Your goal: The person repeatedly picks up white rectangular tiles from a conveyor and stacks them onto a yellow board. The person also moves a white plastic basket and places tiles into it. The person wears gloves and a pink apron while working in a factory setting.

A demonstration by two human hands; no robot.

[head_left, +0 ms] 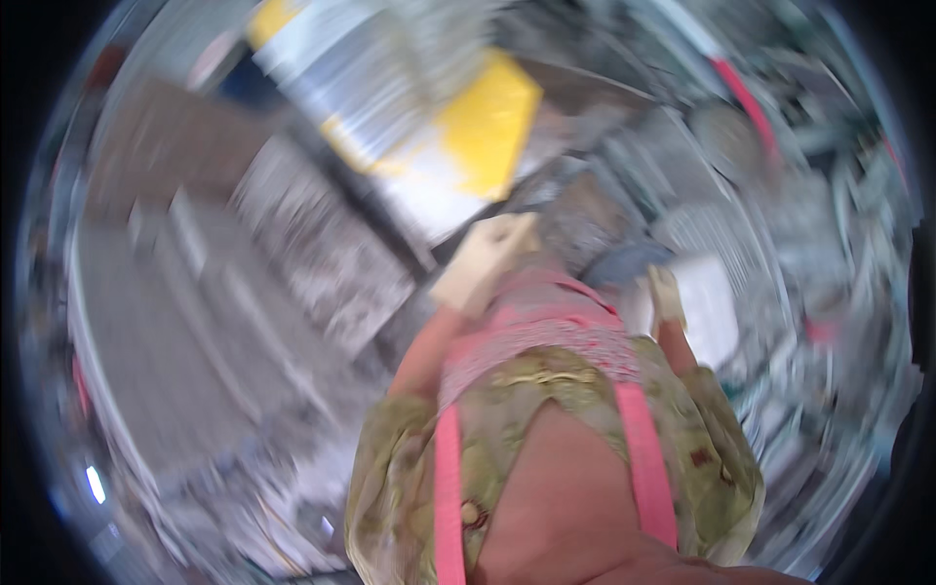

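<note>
Motion blur smears the whole head view. A cream glove covers my left hand [485,258], which is at the near end of a large white and yellow package [487,127]. Whether it touches the package I cannot tell, since its fingers are smeared. My right hand [667,294], gloved in the same cream, is low at my right side. It lies against or just in front of a white smooth-sided object [708,304]; the blur hides its fingers and any grip.
To the left is a wide grey ribbed surface [175,331], with a mottled grey-white panel [327,244] beside it. A brown board [171,146] lies beyond. Dark box-like things [585,219] sit ahead of me. A red strip [749,112] crosses grey clutter at the far right.
</note>
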